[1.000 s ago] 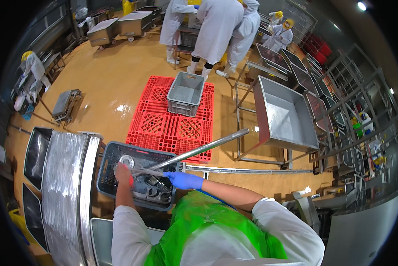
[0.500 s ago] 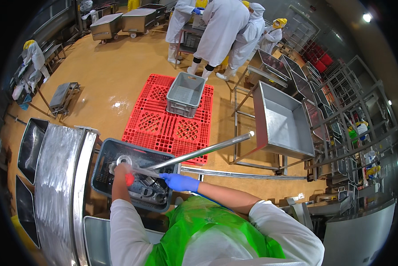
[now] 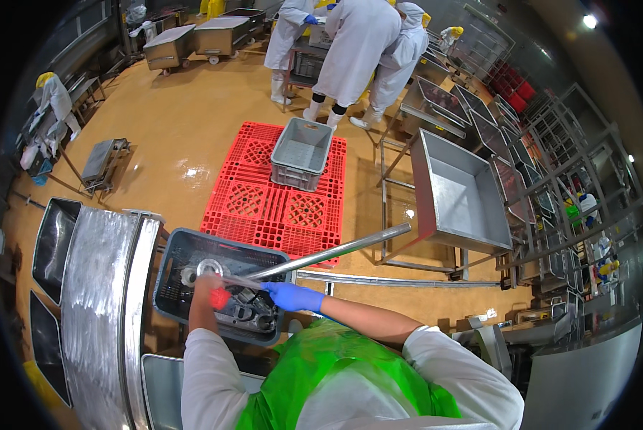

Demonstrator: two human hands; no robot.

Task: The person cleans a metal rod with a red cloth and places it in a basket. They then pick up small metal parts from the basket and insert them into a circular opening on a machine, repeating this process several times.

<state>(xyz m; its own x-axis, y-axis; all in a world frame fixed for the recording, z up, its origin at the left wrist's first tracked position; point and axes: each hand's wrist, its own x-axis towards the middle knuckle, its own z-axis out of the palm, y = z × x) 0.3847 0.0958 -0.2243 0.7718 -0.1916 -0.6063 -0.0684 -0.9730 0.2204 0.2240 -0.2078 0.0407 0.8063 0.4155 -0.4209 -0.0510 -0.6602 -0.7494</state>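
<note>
My bare left hand [image 3: 207,281] is over a dark grey perforated crate [image 3: 165,266], beside a ring-shaped metal part [image 3: 209,267]. Motion smears its fingers, so their grip is unclear. Something red [image 3: 220,297] shows against that hand. At the crate's right rim, my blue-gloved right hand [image 3: 291,296] is closed. A pale streak, possibly water, runs from it toward my left hand. A blue line like a hose shows along the right forearm, but what the fingers hold is hidden. A long metal tube [image 3: 329,251] leans out of the crate, over more metal parts [image 3: 250,312].
Ahead, a red pallet [image 3: 225,222] bears a grey crate [image 3: 300,150]. On the right stands a steel basin on legs [image 3: 458,186]. A shiny metal surface [image 3: 96,301] is close on the left. Several people in white coats [image 3: 357,50] work at the back.
The whole scene has shifted slightly right and down in view. My left hand stays near the ring part, blurred in both frames. The right hand keeps its place at the crate's rim.
</note>
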